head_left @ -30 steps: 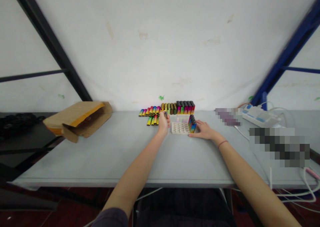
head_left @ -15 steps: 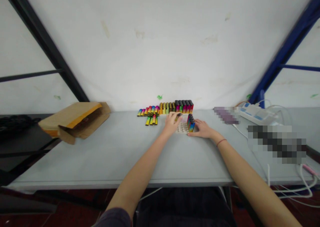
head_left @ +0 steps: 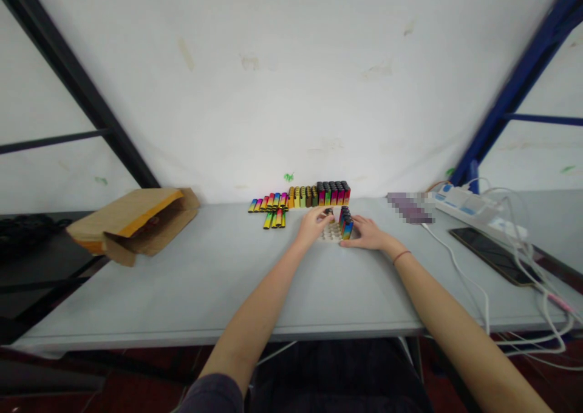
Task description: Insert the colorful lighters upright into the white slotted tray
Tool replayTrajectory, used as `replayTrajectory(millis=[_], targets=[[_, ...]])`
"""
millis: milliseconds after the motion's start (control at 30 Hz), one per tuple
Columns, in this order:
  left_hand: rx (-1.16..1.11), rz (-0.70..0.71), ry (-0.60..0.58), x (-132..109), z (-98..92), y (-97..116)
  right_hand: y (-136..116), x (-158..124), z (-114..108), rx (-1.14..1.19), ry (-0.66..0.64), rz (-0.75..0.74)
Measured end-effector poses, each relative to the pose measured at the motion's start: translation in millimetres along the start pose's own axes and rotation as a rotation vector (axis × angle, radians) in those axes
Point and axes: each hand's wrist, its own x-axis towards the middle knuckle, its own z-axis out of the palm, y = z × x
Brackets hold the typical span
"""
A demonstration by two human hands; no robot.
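My left hand [head_left: 314, 225] is closed around a small dark-topped lighter [head_left: 328, 211], its fingers hiding most of the body. It is held over the left part of a pale tray with round holes [head_left: 331, 231]. A row of upright rainbow-coloured lighters with black tops [head_left: 347, 226] stands along the tray's right side. My right hand [head_left: 368, 234] grips the tray at that side, thumb at the front corner and fingers behind the row. Behind the tray are a block of black-topped lighters [head_left: 334, 194] and a yellowish group [head_left: 303, 197]. Several colourful lighters [head_left: 274, 218] lie flat to the left.
An opened cardboard box [head_left: 132, 218] lies on its side at the left of the grey table [head_left: 195, 291]. On the right are a blurred purple device [head_left: 412, 208], a white power strip [head_left: 473, 206], a dark phone [head_left: 494, 255] and white cables [head_left: 460, 270]. A wall rises behind.
My left hand has shifted slightly, and the lighter in it now sits a little lower and more upright over the tray. My right hand stays at the tray's side. The view has shifted slightly.
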Motion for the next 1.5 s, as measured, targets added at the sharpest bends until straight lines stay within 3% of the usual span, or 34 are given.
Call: replayTrajectory(millis=[233, 500, 767, 1133, 1300, 1400, 1500], targets=[[0.036, 0.06, -0.019, -5.0, 6.4, 6.8, 0.1, 1.1, 1.8, -0.016, 0.005, 0.01], [0.072, 0.033, -0.002, -8.3, 6.6, 7.2, 0.3, 1.5, 1.4, -0.011, -0.003, 0.015], [0.281, 0.117, -0.054, -10.4, 3.1, 19.6, 1.3, 1.8, 2.7, -0.016, 0.01, 0.007], [0.47, 0.191, -0.13, -11.0, -4.6, 5.1, 0.6, 1.2, 0.9, -0.01, 0.002, 0.004], [0.539, 0.049, 0.096, -5.1, -34.0, 5.8, 1.7, 1.5, 0.5, -0.007, 0.001, -0.008], [0.66, -0.142, 0.258, -2.7, -63.0, 1.3, 3.2, 2.1, 0.5, -0.002, -0.002, -0.012], [0.793, -0.371, 0.31, -6.1, -83.6, -4.2, 3.6, 2.1, 0.6, 0.001, 0.003, -0.013]])
